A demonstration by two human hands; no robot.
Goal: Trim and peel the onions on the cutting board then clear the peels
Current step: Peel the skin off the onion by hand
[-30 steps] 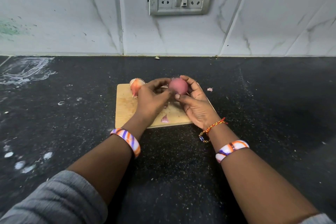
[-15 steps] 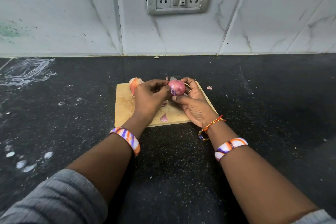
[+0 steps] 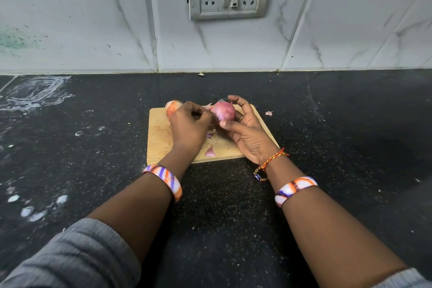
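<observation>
Black counter (image 3: 93, 170), cutting board (image 3: 159, 138): both hands grip onion (image 3: 223, 111).

Pale wood cutting board (image 3: 161, 138); speckled black stone counter (image 3: 93, 147).

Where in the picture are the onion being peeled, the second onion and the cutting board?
Onion being peeled (image 3: 223, 111): head view, on its pink upper face.
Second onion (image 3: 171, 107): head view, on its orange skin beside the left hand.
Cutting board (image 3: 159, 138): head view, on bare wood at its left.
</observation>
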